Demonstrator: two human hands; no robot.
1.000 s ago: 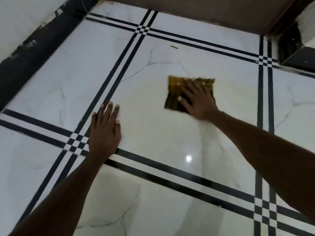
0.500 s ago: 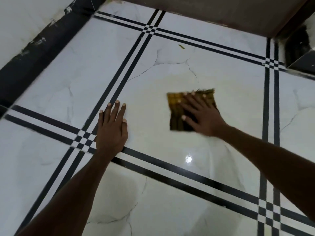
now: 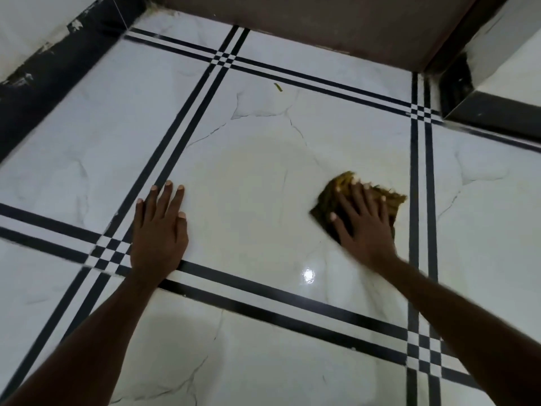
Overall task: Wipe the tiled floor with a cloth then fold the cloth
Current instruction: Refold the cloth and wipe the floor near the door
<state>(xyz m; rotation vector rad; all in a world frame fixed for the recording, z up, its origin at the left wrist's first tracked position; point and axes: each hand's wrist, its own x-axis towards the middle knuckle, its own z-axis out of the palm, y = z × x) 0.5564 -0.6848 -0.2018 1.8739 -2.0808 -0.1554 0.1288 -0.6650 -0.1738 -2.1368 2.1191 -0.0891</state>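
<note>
A folded yellow-brown cloth point(image 3: 389, 199) lies flat on the white marble-look tiled floor point(image 3: 248, 186), near the right-hand pair of black lines. My right hand point(image 3: 361, 221) presses down on it with fingers spread, covering most of it. My left hand point(image 3: 159, 227) rests palm-down on the bare floor to the left, fingers apart, holding nothing, its wrist over a black stripe.
A dark skirting point(image 3: 58, 71) runs along the left wall. A brown panel point(image 3: 336, 22) closes the far side, and a shiny dark step point(image 3: 486, 109) juts in at the far right. A small yellow scrap point(image 3: 277, 87) lies on the far tile.
My right hand has slid the cloth toward me and to the right across the tile. My left hand has stayed planted on the floor.
</note>
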